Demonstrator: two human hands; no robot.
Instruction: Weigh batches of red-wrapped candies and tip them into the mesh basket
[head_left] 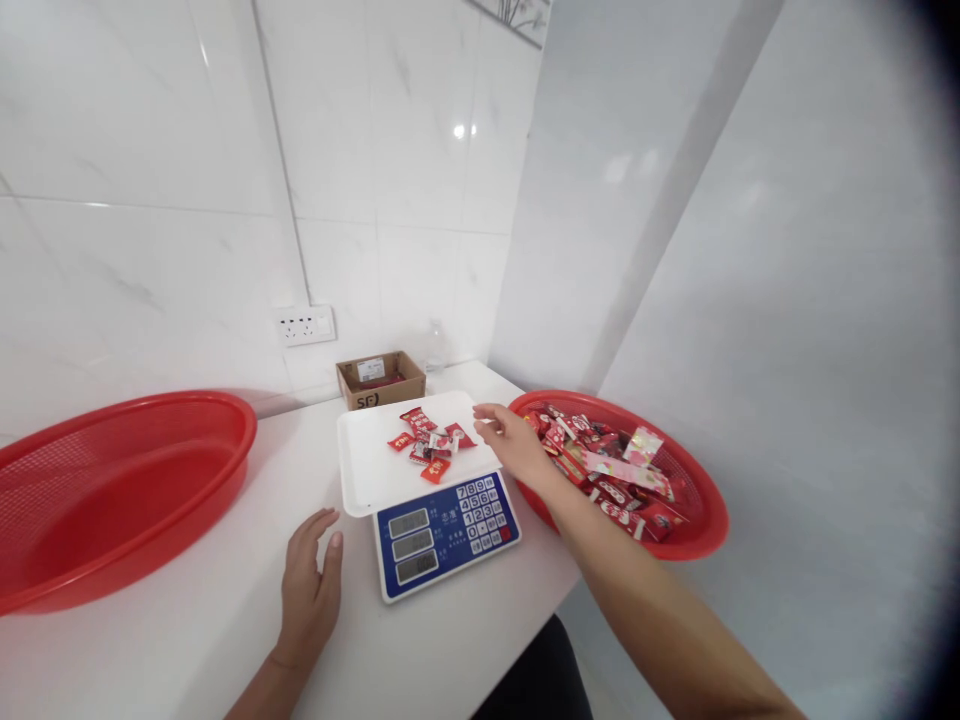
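A digital scale (442, 545) with a blue keypad panel stands on the white table, and a white tray (367, 465) tops it. Several red-wrapped sweets (431, 445) lie in a loose cluster on that tray. My right hand (514, 440) hovers by the tray's right edge, fingers apart, with nothing visible in it. To the left of the scale, my left hand (311, 580) is held above the table, thumb and fingers spread and holding nothing. A red basket (709, 510) at the right carries many packaged sweets (607, 470), mostly red; my right forearm passes across its near side.
At the left sits another large red basket (150, 490) with no contents visible. Behind the scale is a small cardboard box (382, 380) with something red inside. A wall socket (304, 325) is on the tiled wall, and a grey panel (750, 300) rises at the right.
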